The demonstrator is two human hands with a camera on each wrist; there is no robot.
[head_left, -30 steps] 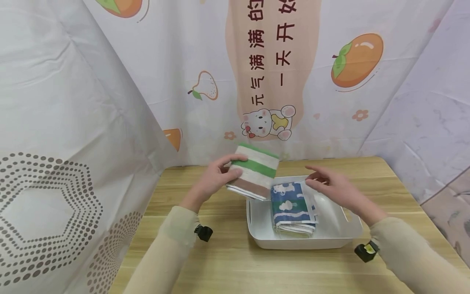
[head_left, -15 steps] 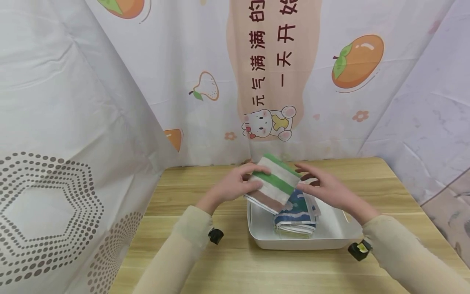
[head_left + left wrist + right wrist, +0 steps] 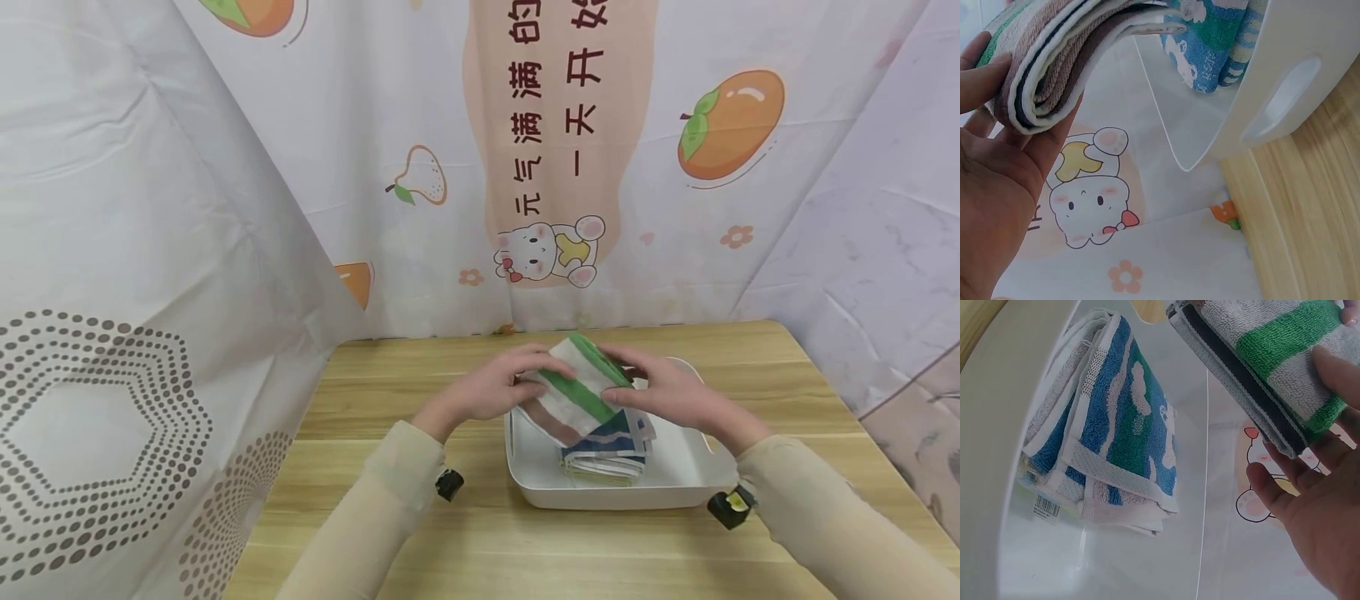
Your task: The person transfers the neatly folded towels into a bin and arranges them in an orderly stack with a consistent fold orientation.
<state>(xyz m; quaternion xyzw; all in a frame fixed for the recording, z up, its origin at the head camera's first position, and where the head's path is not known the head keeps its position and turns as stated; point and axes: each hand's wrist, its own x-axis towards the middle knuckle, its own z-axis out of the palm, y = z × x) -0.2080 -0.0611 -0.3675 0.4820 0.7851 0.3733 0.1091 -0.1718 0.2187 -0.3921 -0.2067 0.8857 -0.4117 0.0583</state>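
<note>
A folded towel [image 3: 564, 406] with green, white and brown stripes is held tilted over a white plastic bin [image 3: 622, 497]. My left hand [image 3: 487, 388] grips its left side, thumb on top and fingers beneath; the left wrist view shows its rounded, layered fold [image 3: 1041, 94]. At the opposite side my right hand [image 3: 671, 393] pinches the striped towel, thumb over the green band and fingers under it in the right wrist view. Below, a folded blue and green patterned towel [image 3: 1125, 419] lies in the bin on further folded cloth, partly covered by the striped towel in the head view.
The bin stands on a wooden table [image 3: 420, 533] and has a handle slot [image 3: 1282, 97] in its end wall. A white printed curtain [image 3: 420, 267] hangs behind the table, with another sheet at the left. Small black cameras [image 3: 450, 483] sit on both wrists.
My left hand has carried the striped towel rightward and down over the blue towel, turning it. My right hand has moved left and now grips the towel's right side.
</note>
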